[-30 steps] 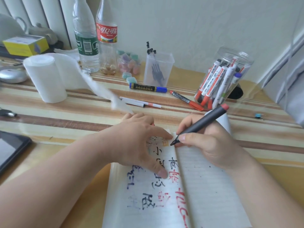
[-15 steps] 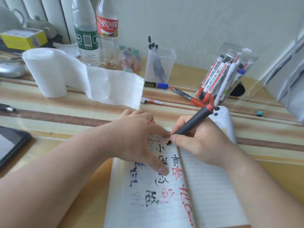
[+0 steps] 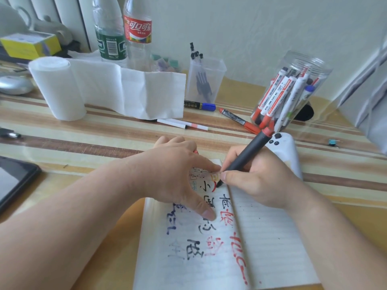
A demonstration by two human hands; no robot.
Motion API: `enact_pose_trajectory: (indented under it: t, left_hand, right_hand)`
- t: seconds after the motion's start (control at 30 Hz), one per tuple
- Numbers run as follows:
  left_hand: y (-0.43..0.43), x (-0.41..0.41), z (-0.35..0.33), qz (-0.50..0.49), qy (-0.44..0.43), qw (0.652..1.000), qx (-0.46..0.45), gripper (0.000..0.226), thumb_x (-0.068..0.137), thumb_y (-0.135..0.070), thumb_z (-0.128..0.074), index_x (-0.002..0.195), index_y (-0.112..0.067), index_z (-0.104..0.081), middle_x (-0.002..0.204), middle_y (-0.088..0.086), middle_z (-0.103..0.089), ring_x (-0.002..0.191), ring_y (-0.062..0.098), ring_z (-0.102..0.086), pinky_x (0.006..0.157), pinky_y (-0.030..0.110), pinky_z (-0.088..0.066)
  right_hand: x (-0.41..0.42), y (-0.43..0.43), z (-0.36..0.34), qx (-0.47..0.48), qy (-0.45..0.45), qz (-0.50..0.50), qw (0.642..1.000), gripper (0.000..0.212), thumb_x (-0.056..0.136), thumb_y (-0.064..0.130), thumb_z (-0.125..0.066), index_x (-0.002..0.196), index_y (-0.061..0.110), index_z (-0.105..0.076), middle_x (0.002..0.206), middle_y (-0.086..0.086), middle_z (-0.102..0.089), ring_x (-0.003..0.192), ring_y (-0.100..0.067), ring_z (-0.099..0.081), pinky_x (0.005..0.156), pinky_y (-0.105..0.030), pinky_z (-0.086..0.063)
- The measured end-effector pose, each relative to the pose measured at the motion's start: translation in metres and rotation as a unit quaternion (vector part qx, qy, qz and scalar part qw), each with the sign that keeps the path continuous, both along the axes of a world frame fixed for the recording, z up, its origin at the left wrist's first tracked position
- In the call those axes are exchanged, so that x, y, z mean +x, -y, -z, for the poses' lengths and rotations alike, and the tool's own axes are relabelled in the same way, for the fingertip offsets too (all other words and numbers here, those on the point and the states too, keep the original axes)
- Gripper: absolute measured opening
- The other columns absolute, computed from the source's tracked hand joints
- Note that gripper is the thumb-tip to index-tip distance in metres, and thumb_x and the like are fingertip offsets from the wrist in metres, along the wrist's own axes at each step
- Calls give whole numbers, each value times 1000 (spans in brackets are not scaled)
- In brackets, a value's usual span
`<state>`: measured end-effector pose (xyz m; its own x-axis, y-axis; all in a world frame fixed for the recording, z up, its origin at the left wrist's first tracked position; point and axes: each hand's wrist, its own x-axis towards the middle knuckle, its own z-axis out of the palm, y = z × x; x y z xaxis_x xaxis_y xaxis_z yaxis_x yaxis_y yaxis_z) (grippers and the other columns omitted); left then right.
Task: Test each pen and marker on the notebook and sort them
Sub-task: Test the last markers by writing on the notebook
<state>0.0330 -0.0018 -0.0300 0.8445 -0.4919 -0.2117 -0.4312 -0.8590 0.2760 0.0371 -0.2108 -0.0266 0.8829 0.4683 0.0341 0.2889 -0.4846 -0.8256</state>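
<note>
Broadly, the striped table filled the view; the open notebook lay on its near edge, the left page covered in black, blue and red test writing, the right page lined and almost bare. At the far left a roll of paper towel stood upright with a loose sheet trailing to the right; behind it stood a green-labelled bottle and a red-labelled bottle. At the far right a clear jar held many white markers with red, black and blue ends; a smaller clear cup near the middle held a few dark pens.

The left hand lay spread on the top of the left page, thumb and forefinger wide apart and pressing the paper flat; the right hand rested on the right page and pinched a dark grey marker with a red end, tilted up and to the right, its tip touching the left page just beside the fold. A white controller lay behind the right hand.

On the table beyond the notebook lay a blue-capped marker just beside the cup; a red marker lay near the jar; two thin white pens lay side by side at the edge of the loose sheet.
</note>
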Motion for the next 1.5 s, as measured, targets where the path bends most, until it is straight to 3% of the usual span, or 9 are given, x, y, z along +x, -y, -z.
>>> enact_pose_trajectory:
  t: [0.13,0.27,0.37,0.53,0.77,1.0,1.17,1.3,1.5]
  left_hand:
    - [0,-1,0,-4,-3,1000,1,105,47,-101,-56,143,-64,-32,98,-25,-35,105,9,-29,95,31,-22]
    - [0,-3,0,-4,-3,1000,-7,109,47,-100,-57,145,-64,-24,104,-23,-41,110,9,-33,97,32,-24]
    - [1,-7,-2,-2,6,997,-79,123,48,-90,-72,146,-65,-2,131,-24,-48,125,7,-35,108,35,-23]
    - [1,-10,-1,-28,-23,984,-172,145,46,-73,-88,142,-61,20,93,-20,-51,92,1,-44,92,24,-34]
    - [0,-9,-1,-9,-4,984,-180,139,46,-68,-89,141,-61,11,114,-20,-55,111,-26,-24,89,0,-25]
    - [5,-11,-3,30,57,977,-203,124,48,-68,-90,143,-51,-12,107,-32,-57,107,-22,-39,94,3,-21]
    - [5,-12,2,-18,82,967,-242,118,50,-68,-88,141,-54,-13,92,-16,-61,97,-7,-46,85,7,-32]
    - [8,-10,5,-71,85,951,-289,89,70,-43,-86,142,-42,-34,66,-11,-54,69,-1,-55,61,12,-39]
    - [13,-9,5,-106,92,952,-271,65,86,-24,-70,135,-45,-33,71,-10,-64,71,-4,-58,60,12,-43]
  right_hand:
    - [0,1,-4,-37,20,3,999,9,68,18,-65,66,9,-65,62,-10,-60,61,-7,-53,57,-17,-40]
    - [0,3,-2,88,2,51,995,13,67,11,-62,69,-2,-62,58,-13,-57,62,-12,-55,60,-21,-43]
    - [1,0,4,197,-16,69,978,8,72,7,-62,76,1,-61,54,1,-56,57,-13,-57,67,-35,-46]
    - [-2,-7,9,267,-28,49,962,9,77,5,-65,85,4,-61,57,2,-55,58,-20,-54,64,-36,-45]
    - [-1,-7,13,296,-43,40,953,16,80,9,-61,83,16,-74,68,-11,-64,64,-24,-61,60,-30,-49]
    - [-2,-8,12,300,-71,30,951,12,82,8,-60,92,2,-63,75,-20,-68,66,-30,-63,58,-35,-51]
    - [-5,-5,8,281,-26,30,959,13,82,10,-73,86,3,-63,73,-22,-72,54,-28,-58,51,-33,-45]
    - [-5,-1,5,261,-15,10,965,15,74,13,-84,87,14,-76,69,-14,-72,50,-26,-57,55,-34,-48]
    - [-10,-5,1,254,-15,10,967,20,73,5,-79,91,4,-73,64,-6,-72,50,-24,-63,59,-31,-55]
